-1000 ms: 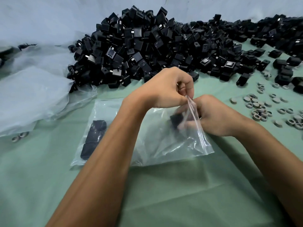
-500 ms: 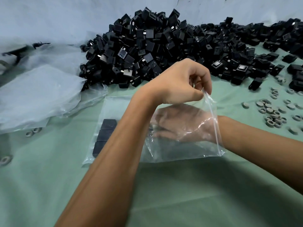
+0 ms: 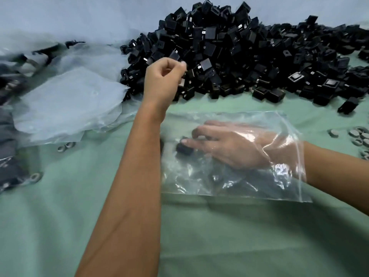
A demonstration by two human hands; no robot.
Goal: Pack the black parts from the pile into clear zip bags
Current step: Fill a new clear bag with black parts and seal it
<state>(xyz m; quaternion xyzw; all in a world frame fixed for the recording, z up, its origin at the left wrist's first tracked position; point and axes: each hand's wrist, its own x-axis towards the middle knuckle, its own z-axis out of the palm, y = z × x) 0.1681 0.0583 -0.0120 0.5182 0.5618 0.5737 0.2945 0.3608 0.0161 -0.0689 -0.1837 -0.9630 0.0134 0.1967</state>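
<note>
Hundreds of black parts still sit in the pile (image 3: 239,56) at the back of the bench (image 3: 219,236), so by the look of it you are near the start of the job. Your right hand (image 3: 229,146) is inside the clear zip bag (image 3: 229,182), which lies flat on the green cover in front of you with its mouth toward your right wrist. The fingers there are nearly straight, and the fingertips rest on one black part (image 3: 184,149) deep in the bag; motion blur hides whether they pinch it or merely press it down. Your left hand (image 3: 162,78) is raised at the near edge of the pile, fingers curled in with thumb against forefinger. I cannot tell whether it has anything between them.

As for progress, only that one part shows clearly in this bag; your left forearm covers the bag's far end. Left of the pile lies a heap of crumpled plastic sheeting (image 3: 69,104), and small grey rings (image 3: 359,136) are scattered at the right edge. What remains, I would judge, is nearly everything: fill this bag, seal it, and repeat.
</note>
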